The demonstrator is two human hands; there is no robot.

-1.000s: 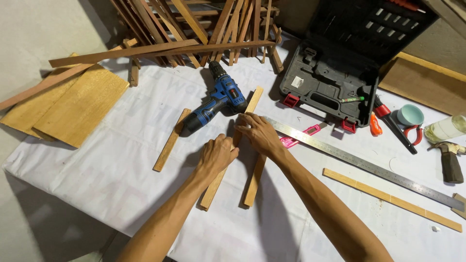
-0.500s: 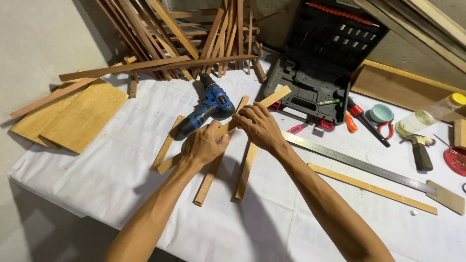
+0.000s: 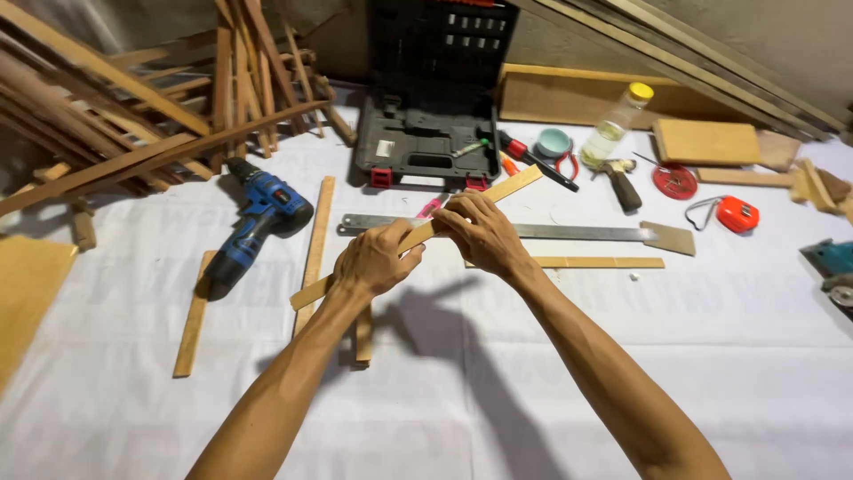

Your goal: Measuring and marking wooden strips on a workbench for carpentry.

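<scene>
While both hands grip the wooden strip (image 3: 418,234), white sheet (image 3: 711,356) lies bare beneath

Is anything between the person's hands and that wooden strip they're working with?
Nothing visible. The left hand and the right hand both grip the wooden strip directly, holding it tilted above the white sheet. The steel ruler and the blue drill lie apart from the hands.

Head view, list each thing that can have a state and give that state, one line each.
Thin wooden strip: lifted off the table, tilted, held by both hands.
Left hand: shut on the strip.
Right hand: shut on the strip.
Black plastic tool case: lid open.
Blue cordless drill: lying on its side, untouched.
</scene>
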